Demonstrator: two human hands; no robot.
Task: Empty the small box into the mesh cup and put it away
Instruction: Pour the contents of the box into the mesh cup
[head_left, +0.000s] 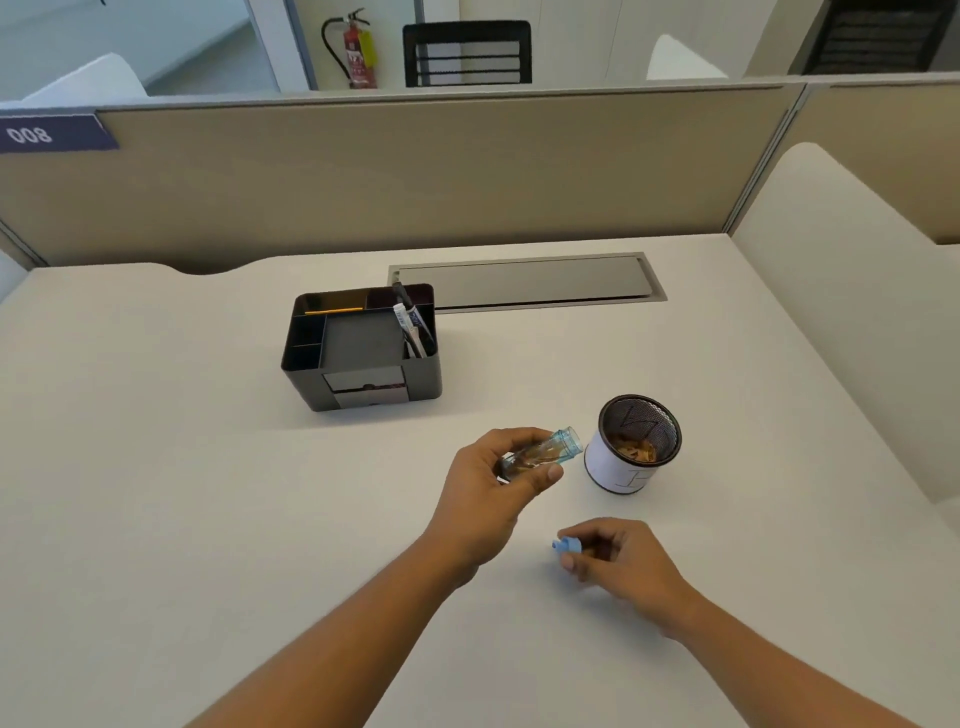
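My left hand (491, 480) grips a small clear box (550, 451) with a bluish open mouth, tilted on its side so the mouth faces right toward the mesh cup (631, 441). Brownish bits show inside the box. The cup is black mesh with a white wrap, standing upright just right of the box's mouth, and golden-brown pieces lie at its bottom. My right hand (618, 558), nearer to me and below the cup, pinches the box's blue lid (566, 546) between thumb and fingers.
A black desk organizer (363, 348) with pens and a small drawer stands at the back left of the cup. A grey cable hatch (524, 283) is set into the white desk behind it. A beige partition borders the desk's far edge.
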